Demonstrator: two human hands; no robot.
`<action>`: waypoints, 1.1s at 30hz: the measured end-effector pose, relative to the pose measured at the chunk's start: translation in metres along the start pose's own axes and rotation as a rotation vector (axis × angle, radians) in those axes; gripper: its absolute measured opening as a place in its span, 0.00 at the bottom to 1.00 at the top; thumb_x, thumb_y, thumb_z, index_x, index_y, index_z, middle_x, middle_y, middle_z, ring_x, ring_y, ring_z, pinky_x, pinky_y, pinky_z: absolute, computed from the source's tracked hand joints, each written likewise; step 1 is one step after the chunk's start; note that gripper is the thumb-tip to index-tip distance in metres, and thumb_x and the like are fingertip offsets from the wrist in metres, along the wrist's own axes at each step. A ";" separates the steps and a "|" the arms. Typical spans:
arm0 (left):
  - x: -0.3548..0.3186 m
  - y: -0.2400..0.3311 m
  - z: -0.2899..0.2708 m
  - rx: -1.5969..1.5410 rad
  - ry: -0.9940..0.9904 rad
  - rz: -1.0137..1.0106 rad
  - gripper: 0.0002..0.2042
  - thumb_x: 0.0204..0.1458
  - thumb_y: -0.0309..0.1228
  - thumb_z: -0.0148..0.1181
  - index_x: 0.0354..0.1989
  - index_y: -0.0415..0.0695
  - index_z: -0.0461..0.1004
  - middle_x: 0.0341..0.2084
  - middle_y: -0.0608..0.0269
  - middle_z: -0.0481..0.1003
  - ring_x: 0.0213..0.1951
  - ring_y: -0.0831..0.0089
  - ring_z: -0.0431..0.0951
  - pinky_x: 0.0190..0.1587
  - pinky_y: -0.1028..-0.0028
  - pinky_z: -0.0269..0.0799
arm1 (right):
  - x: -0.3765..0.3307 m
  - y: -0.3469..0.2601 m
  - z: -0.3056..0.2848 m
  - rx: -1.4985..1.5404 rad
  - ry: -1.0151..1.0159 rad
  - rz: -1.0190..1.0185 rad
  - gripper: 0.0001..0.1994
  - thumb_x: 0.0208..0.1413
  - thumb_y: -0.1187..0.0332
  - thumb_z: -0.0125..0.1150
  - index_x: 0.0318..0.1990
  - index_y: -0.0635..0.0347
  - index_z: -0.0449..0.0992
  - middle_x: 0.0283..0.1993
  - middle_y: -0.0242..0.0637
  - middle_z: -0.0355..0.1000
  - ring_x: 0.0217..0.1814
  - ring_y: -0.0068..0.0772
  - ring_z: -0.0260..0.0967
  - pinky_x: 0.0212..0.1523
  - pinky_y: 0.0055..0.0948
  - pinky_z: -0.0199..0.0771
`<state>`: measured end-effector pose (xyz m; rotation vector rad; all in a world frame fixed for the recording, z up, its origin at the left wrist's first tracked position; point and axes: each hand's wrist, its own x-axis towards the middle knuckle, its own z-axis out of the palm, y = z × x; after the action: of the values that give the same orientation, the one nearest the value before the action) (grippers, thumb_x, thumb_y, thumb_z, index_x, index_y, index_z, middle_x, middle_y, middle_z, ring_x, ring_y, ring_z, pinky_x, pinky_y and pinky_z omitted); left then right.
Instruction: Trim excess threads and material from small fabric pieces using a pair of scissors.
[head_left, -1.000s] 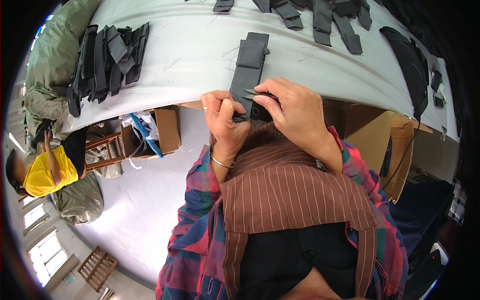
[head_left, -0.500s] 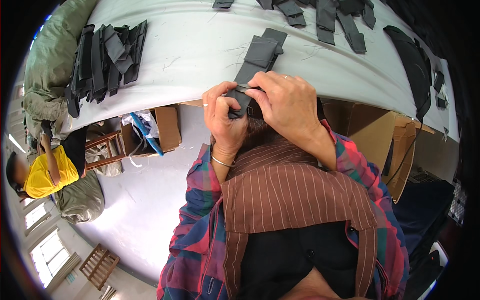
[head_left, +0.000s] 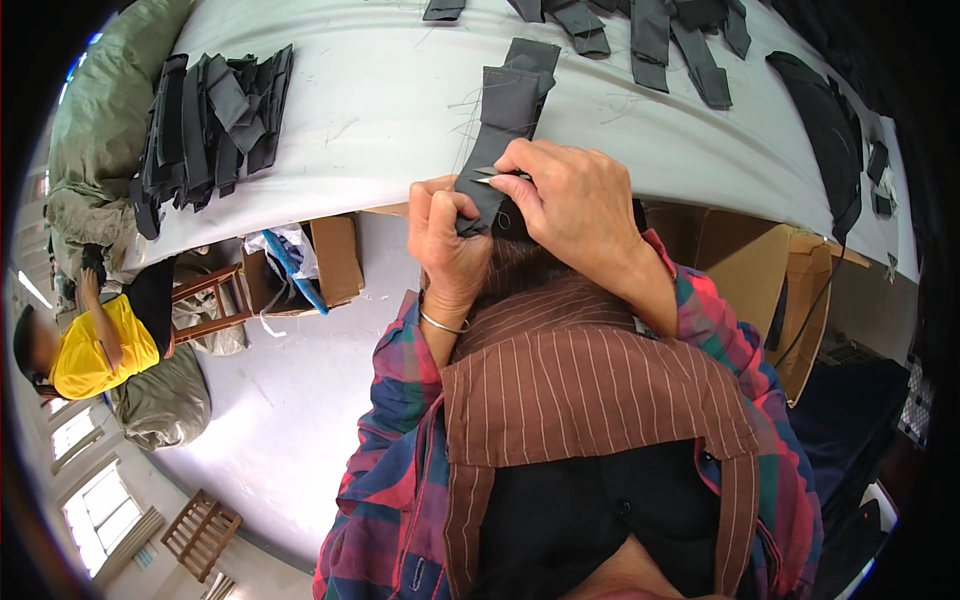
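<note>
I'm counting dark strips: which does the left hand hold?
The central strip, pinched by the left hand; the left pile and the strips farther back lie untouched.

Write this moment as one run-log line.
Left hand: grips dark fabric strip by its near end | Right hand: pinches small pointed tool, tip over the strip | White-covered table: pile of dark strips at left

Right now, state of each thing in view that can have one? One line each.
Left hand: closed on near end of dark grey fabric strip
Right hand: pinching pointed metal tool
Pointed metal tool: tip over the strip; open or shut unclear
Dark grey fabric strip: near end gripped, far end on white table cover
Strip pile at left: overlapping
White table cover: wrinkled, loose threads on it
Left cardboard box: open, filled
</note>
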<state>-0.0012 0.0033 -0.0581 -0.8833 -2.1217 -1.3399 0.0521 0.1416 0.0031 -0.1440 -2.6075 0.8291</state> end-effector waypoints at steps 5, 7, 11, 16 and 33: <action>0.000 0.004 0.002 -0.051 -0.015 -0.036 0.16 0.28 0.11 0.60 0.24 0.43 0.65 0.28 0.57 0.68 0.31 0.62 0.71 0.32 0.71 0.69 | 0.000 0.001 0.010 0.024 0.039 -0.032 0.07 0.51 0.63 0.62 0.28 0.54 0.74 0.23 0.33 0.72 0.24 0.40 0.71 0.24 0.37 0.65; -0.001 0.002 0.003 -0.054 -0.007 -0.022 0.16 0.28 0.11 0.60 0.24 0.43 0.65 0.27 0.57 0.68 0.30 0.62 0.71 0.31 0.71 0.69 | 0.000 0.002 0.011 0.020 0.064 -0.047 0.08 0.51 0.62 0.61 0.28 0.53 0.73 0.21 0.32 0.71 0.23 0.39 0.70 0.24 0.37 0.64; -0.002 0.004 0.003 -0.038 -0.039 -0.003 0.16 0.28 0.11 0.61 0.23 0.43 0.64 0.25 0.57 0.66 0.28 0.62 0.70 0.30 0.70 0.68 | 0.001 0.006 0.012 0.001 0.060 -0.064 0.07 0.51 0.62 0.61 0.27 0.53 0.73 0.21 0.31 0.71 0.23 0.38 0.70 0.24 0.36 0.65; 0.002 0.005 0.003 -0.035 -0.010 -0.077 0.17 0.31 0.13 0.65 0.22 0.43 0.61 0.22 0.60 0.68 0.26 0.67 0.70 0.30 0.74 0.66 | 0.006 0.012 0.002 0.102 0.080 0.043 0.06 0.50 0.62 0.62 0.30 0.52 0.75 0.21 0.32 0.72 0.23 0.38 0.71 0.23 0.34 0.65; 0.002 0.010 0.000 -0.062 0.001 -0.230 0.17 0.33 0.14 0.62 0.20 0.42 0.58 0.17 0.61 0.57 0.19 0.68 0.59 0.24 0.74 0.58 | -0.018 0.003 -0.009 0.180 0.119 -0.040 0.07 0.48 0.63 0.65 0.34 0.52 0.79 0.26 0.29 0.73 0.27 0.33 0.69 0.28 0.30 0.60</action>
<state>0.0050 0.0072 -0.0511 -0.6768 -2.2464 -1.5249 0.0721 0.1449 0.0015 -0.0877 -2.4039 1.0037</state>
